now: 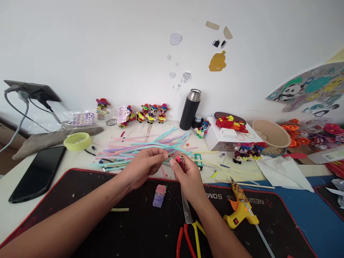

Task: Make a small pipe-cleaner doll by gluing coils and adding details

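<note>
My left hand (pixel 150 163) is closed in a pinch on something tiny and dark at its fingertips, too small to name. Close beside it, my right hand (pixel 188 173) is wrapped round a lighter (pixel 180 160) with a pink-red top, its thumb near that top. Behind both hands lies a loose pile of pastel pipe cleaners (pixel 129 150). On the black mat (pixel 118 236) below them rests a small pink and purple fuzzy piece (pixel 159 196). Pliers with red and yellow handles (pixel 190 229) lie partly under my right forearm.
A yellow glue gun (pixel 242 211) lies on the mat at the right. A black phone (pixel 37 173) and a yellow-green coil (pixel 77 142) are at the left. Toward the wall stand a black flask (pixel 190 109), small fuzzy figures (pixel 153 113) and a white box (pixel 215 138).
</note>
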`<state>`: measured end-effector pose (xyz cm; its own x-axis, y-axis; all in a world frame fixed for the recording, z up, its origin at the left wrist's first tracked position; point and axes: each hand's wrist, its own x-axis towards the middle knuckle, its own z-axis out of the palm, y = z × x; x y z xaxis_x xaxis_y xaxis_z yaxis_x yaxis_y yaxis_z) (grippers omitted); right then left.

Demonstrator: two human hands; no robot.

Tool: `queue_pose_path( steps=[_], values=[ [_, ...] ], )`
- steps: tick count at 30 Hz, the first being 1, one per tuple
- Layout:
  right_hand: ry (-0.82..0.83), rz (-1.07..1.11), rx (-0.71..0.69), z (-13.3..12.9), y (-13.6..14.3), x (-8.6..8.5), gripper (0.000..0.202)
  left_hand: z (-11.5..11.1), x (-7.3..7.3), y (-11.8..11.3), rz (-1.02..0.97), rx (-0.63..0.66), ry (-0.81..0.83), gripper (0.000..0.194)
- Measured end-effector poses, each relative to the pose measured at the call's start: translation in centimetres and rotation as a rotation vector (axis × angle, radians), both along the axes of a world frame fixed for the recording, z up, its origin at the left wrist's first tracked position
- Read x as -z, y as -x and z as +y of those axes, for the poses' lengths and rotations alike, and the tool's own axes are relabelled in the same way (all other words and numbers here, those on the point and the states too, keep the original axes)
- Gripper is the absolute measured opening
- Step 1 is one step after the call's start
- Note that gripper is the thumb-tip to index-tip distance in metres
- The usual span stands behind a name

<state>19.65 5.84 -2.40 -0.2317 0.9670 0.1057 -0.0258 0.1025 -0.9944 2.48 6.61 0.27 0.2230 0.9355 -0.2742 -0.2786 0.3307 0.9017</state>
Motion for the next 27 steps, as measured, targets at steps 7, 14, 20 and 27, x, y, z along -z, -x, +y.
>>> queue_pose_path(
  steps=[7, 14, 20, 27],
  values=[
    [0.043, 0.013, 0.040, 0.26, -0.21, -0.08, 0.024, -0.03, 0.01, -0.10, 0.004, -0.002, 0.014, 0.041],
    [0.056, 0.000, 0.040, 0.10, -0.18, 0.26, 0.023, -0.22, -0.08, -0.24, 0.032, 0.002, 0.012, 0.041],
    [0.037, -0.014, 0.059, 0.15, -0.28, -0.19, 0.019, -0.19, 0.27, -0.37, 0.072, 0.002, 0.004, 0.044],
    [0.036, -0.035, 0.053, 0.09, -0.29, -0.49, 0.020, -0.38, 0.26, -0.50, 0.090, -0.010, -0.018, 0.043]
  ],
)
